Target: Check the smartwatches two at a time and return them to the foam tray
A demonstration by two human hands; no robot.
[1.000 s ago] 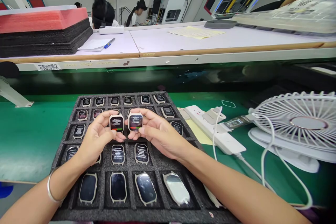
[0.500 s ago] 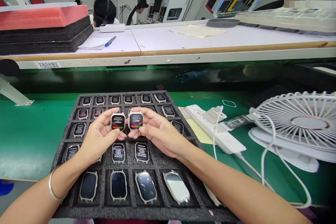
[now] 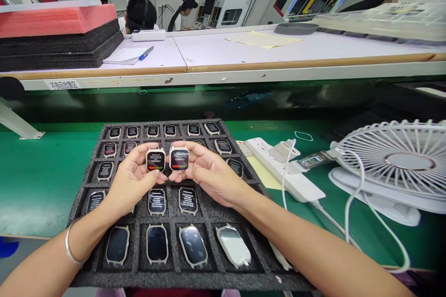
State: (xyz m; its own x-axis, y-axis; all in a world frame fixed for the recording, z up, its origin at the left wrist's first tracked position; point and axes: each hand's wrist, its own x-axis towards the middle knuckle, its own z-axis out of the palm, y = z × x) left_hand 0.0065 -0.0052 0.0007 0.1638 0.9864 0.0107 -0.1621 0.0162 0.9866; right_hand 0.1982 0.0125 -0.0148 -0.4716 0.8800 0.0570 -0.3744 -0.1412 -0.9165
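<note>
My left hand [image 3: 130, 178] grips a small smartwatch body [image 3: 155, 160] with a lit screen, its fingers wrapped round the case. My right hand [image 3: 209, 174] holds a second smartwatch body [image 3: 179, 159] the same way, right beside the first. Both are held just above a black foam tray [image 3: 205, 220] on the green bench. The tray's pockets hold several more watch bodies: lit ones in the far rows, dark-screened ones [image 3: 156, 243] in the nearest row. A silver bangle [image 3: 69, 246] circles my left wrist.
A white power strip [image 3: 285, 171] with plugs and a white cable lies right of the tray. A white desk fan [image 3: 393, 167] stands at the far right. Behind, a raised white shelf carries stacked black and red foam [image 3: 55, 37], papers and a pen. Two people sit beyond it.
Both hands stay in place holding the two watches together; the view has only shifted slightly.
</note>
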